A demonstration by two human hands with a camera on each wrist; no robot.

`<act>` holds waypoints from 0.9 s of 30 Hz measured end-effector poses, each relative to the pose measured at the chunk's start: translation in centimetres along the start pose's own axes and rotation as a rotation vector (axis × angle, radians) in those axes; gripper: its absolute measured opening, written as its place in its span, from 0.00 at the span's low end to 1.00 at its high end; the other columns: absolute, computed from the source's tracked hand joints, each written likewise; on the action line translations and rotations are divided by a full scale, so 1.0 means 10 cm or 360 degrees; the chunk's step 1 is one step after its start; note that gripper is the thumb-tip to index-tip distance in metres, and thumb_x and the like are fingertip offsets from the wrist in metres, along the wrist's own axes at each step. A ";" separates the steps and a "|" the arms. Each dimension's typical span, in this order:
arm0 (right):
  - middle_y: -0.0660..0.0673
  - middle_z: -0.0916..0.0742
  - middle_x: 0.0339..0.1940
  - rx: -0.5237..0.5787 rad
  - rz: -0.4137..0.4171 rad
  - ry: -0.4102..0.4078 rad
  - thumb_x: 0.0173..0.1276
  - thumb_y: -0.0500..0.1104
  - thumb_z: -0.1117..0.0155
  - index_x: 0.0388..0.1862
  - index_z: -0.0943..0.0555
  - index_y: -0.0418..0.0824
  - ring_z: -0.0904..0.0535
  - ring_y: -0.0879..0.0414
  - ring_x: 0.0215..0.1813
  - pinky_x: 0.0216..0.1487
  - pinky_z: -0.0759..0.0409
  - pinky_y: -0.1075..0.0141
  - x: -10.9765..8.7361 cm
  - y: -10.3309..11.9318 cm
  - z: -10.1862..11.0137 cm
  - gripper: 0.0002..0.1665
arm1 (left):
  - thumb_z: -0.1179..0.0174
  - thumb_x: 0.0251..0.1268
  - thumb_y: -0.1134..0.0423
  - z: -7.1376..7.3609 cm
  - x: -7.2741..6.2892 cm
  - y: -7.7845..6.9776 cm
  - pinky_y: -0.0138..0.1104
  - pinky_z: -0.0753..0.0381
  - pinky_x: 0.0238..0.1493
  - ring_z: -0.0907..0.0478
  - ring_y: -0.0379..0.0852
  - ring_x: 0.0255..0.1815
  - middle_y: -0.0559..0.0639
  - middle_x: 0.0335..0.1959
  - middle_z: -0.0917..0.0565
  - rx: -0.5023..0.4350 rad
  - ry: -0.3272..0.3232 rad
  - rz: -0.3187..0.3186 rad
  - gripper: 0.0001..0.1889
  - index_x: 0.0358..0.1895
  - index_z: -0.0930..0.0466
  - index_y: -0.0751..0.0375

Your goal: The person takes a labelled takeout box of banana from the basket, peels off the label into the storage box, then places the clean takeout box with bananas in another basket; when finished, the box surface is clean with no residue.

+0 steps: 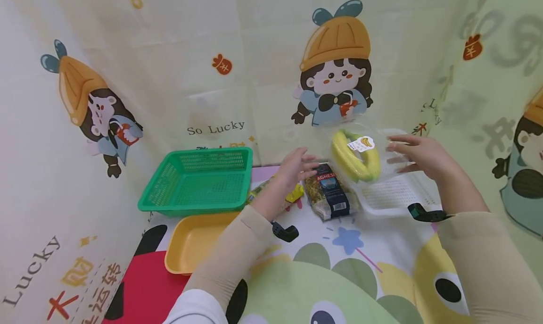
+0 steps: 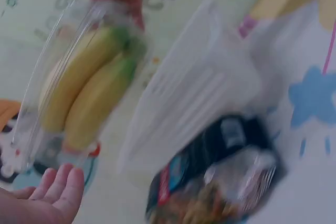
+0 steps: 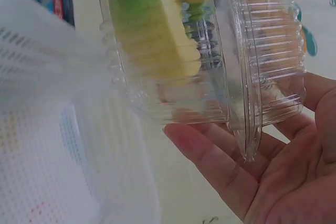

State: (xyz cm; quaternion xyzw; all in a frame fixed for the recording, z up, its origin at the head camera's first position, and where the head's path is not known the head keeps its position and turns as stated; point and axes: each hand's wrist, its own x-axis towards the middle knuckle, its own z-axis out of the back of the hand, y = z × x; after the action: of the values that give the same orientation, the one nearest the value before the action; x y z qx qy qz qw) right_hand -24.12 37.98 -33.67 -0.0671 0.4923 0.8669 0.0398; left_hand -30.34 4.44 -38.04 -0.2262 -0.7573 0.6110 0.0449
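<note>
A clear plastic box of bananas [image 1: 356,156] with a white label hangs tilted above the white basket [image 1: 394,211] in the head view. My right hand [image 1: 417,156] grips one end of the box, fingers and thumb around its ribbed wall [image 3: 273,51]. Off the box's opposite end is my left hand [image 1: 292,170], its fingers loosely extended and apart from it, holding nothing. The left wrist view shows those fingertips just below the box's corner. Below and between the hands lies a bag of dry pasta [image 1: 328,192] with a dark label, beside the white basket.
To the left sits a green basket [image 1: 195,206], with a yellow tray [image 1: 191,248] in front of it. A yellow packet [image 1: 294,194] lies partly behind my left forearm. A printed cloth [image 1: 271,55] hangs close behind everything.
</note>
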 end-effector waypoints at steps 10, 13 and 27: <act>0.37 0.25 0.70 -0.0182 0.0136 0.0207 0.67 0.65 0.39 0.71 0.30 0.48 0.14 0.54 0.54 0.47 0.14 0.56 0.13 0.31 -0.49 0.40 | 0.57 0.74 0.37 0.89 -0.26 -0.40 0.48 0.34 0.74 0.38 0.54 0.76 0.53 0.75 0.34 0.0619 -0.0016 -0.0123 0.36 0.78 0.46 0.50; 0.40 0.23 0.69 -0.0240 0.0158 0.0269 0.65 0.67 0.39 0.70 0.28 0.50 0.16 0.51 0.56 0.48 0.14 0.56 0.17 0.39 -0.66 0.40 | 0.58 0.76 0.38 1.04 -0.32 -0.39 0.48 0.35 0.74 0.42 0.55 0.78 0.51 0.76 0.36 0.0642 0.0071 -0.0080 0.33 0.78 0.45 0.46; 0.43 0.16 0.59 -0.0236 0.0327 0.0525 0.64 0.61 0.33 0.63 0.20 0.50 0.21 0.47 0.53 0.42 0.16 0.58 0.32 0.68 -1.36 0.31 | 0.51 0.74 0.40 1.49 -0.69 -0.13 0.59 0.34 0.70 0.44 0.55 0.79 0.44 0.78 0.42 0.0414 0.0155 0.0037 0.31 0.76 0.41 0.43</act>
State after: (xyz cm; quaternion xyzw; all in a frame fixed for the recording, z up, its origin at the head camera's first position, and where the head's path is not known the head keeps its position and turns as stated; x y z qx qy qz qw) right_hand -27.19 22.79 -35.26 -0.1603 0.4311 0.8776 -0.1349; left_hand -29.63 -11.98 -39.13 -0.2566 -0.6658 0.6929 0.1034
